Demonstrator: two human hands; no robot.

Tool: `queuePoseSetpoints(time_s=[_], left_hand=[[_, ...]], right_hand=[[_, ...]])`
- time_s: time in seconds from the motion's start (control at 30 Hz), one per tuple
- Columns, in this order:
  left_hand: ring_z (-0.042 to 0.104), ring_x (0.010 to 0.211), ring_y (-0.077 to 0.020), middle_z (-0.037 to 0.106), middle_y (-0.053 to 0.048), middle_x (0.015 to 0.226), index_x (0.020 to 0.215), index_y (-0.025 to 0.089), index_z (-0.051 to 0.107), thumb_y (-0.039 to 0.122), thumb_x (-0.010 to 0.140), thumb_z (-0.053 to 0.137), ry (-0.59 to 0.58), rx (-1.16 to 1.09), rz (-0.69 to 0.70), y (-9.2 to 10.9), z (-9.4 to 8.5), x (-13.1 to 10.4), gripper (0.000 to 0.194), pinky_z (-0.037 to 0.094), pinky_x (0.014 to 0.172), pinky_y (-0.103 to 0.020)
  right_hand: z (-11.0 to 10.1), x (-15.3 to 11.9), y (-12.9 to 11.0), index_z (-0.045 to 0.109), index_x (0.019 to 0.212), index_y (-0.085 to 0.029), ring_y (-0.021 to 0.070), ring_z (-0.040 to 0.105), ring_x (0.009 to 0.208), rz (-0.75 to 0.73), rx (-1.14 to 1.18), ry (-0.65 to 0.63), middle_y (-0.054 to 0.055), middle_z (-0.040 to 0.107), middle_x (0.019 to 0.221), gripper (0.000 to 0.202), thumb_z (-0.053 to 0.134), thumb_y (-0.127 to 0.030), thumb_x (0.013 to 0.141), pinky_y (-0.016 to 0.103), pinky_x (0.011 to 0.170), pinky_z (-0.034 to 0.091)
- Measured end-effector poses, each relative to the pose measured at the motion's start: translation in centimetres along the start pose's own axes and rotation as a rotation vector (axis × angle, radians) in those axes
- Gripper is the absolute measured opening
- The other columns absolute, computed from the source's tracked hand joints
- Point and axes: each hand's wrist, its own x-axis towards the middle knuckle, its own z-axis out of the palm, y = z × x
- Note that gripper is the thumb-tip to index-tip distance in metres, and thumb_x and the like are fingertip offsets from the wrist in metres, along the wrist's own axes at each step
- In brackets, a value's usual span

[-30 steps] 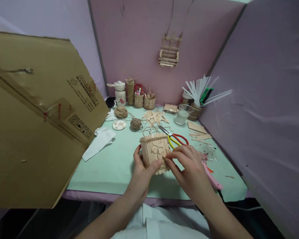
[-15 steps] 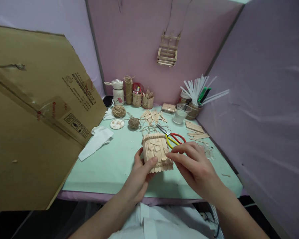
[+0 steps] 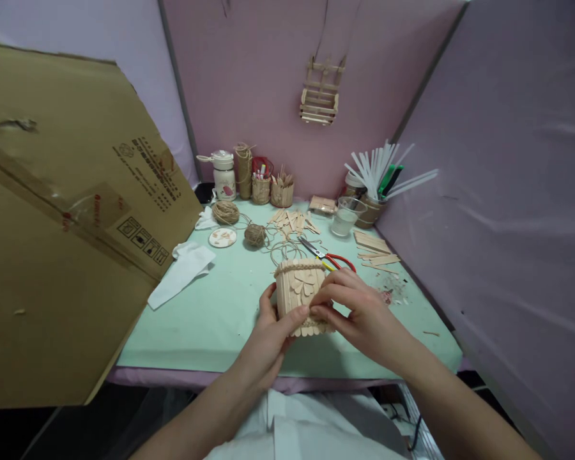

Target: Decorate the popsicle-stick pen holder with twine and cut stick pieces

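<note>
A small holder made of wooden craft sticks (image 3: pixel 287 287) is held tilted above the front of the table. Braided twine runs round its upper and lower parts, and wooden petal shapes sit on its front. My left hand (image 3: pixel 273 329) grips it from the left, thumb across the lower front. The fingertips of my right hand (image 3: pixel 349 303) are pinched together against the front, just below the petals; whatever lies between them is hidden. Behind the holder are scissors (image 3: pixel 333 259) with red and yellow handles, partly covered by my right hand.
Twine balls (image 3: pixel 255 235), loose craft sticks (image 3: pixel 294 222) and a white round dish (image 3: pixel 223 237) lie behind. A clear cup (image 3: pixel 347 217) stands back right, near a pot of white glue sticks (image 3: pixel 371 211). A large cardboard sheet (image 3: pixel 76 223) leans at left; white cloth (image 3: pixel 184 271) lies beside it.
My right hand has moved left across the holder's front, and its fingertips now press below the petals. The holder has turned slightly in my left hand.
</note>
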Motion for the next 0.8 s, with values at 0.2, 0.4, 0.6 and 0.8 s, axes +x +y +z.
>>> queuePoseSetpoints(time_s=[0.2,0.4,0.6,0.8], left_hand=[[0.053,0.115,-0.0279,0.050,-0.013,0.133,0.136,0.029,0.025,0.029,0.071,0.072,0.008,0.011,-0.012,0.1,-0.2,0.1,0.080,0.050,0.080,-0.034],[0.057,0.108,-0.0271,0.053,-0.014,0.129,0.134,0.026,0.028,0.030,0.072,0.071,-0.017,-0.004,-0.025,0.3,-0.3,0.3,0.076,0.052,0.078,-0.035],[0.058,0.106,-0.0262,0.053,-0.014,0.129,0.134,0.025,0.030,0.028,0.073,0.070,-0.051,-0.026,-0.041,0.5,-0.1,-0.1,0.073,0.052,0.081,-0.037],[0.057,0.109,-0.0259,0.053,-0.014,0.129,0.136,0.025,0.026,0.027,0.073,0.070,-0.045,0.002,-0.079,0.7,0.0,-0.3,0.077,0.051,0.080,-0.035]], right_hand=[[-0.9,-0.8,0.4,0.061,0.102,-0.023,0.0177,0.055,0.089,0.015,0.067,0.083,0.006,0.061,0.093,0.019,0.045,-0.020,0.092,0.032,0.076,0.046],[-2.5,-1.5,2.2,0.059,0.111,-0.025,0.0192,0.051,0.101,-0.280,-0.085,0.022,0.006,0.061,0.111,0.030,0.048,-0.009,0.088,0.040,0.091,0.042],[-2.2,-1.8,2.7,0.055,0.118,-0.023,0.0201,0.048,0.102,-0.369,-0.144,-0.068,0.006,0.062,0.118,0.036,0.046,-0.007,0.087,0.041,0.089,0.043],[-2.3,-2.0,2.9,0.053,0.123,-0.019,0.0227,0.046,0.107,-0.435,-0.250,-0.091,0.007,0.061,0.121,0.036,0.043,-0.010,0.090,0.042,0.088,0.044]])
